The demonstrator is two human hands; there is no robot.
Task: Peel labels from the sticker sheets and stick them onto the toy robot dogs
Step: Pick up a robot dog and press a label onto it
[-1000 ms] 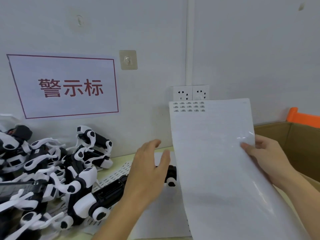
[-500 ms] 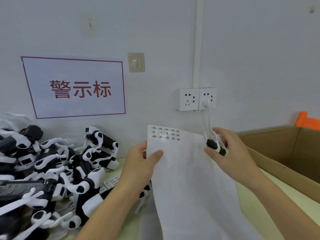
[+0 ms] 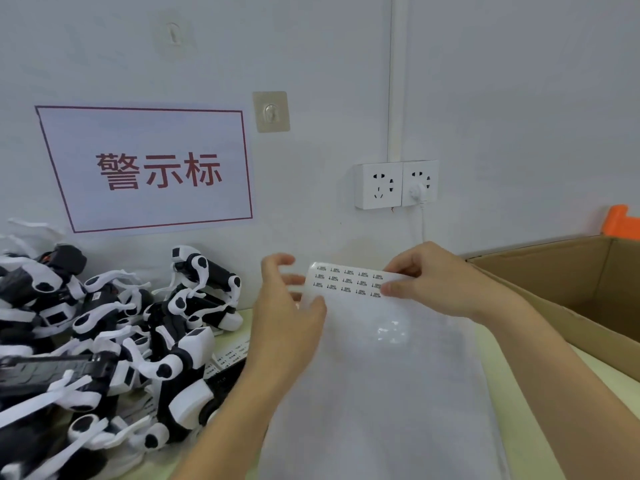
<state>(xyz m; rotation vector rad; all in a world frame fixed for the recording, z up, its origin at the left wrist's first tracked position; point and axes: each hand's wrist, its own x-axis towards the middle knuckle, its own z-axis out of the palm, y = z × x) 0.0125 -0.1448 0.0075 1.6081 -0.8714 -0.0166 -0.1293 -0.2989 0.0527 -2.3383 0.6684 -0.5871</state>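
Observation:
A large white sticker sheet point(image 3: 377, 368) hangs in front of me, with three rows of small printed labels point(image 3: 348, 280) left at its top edge. My right hand point(image 3: 436, 278) pinches the sheet's top right corner between thumb and fingers. My left hand point(image 3: 287, 306) holds the sheet's left edge, thumb on its front and fingers spread behind. A heap of black-and-white toy robot dogs point(image 3: 104, 341) lies on the table at the left. Another sticker sheet point(image 3: 230, 356) lies flat under the dogs.
An open cardboard box point(image 3: 581, 292) stands at the right, an orange object point(image 3: 621, 223) behind it. The wall ahead carries a red-lettered sign point(image 3: 152, 168), a hook point(image 3: 271, 111) and a double socket point(image 3: 396, 184) with a white plug.
The sheet has come down from upright and high to lower between my hands. My left hand took its left edge; my right hand moved from the sheet's right side to its top corner.

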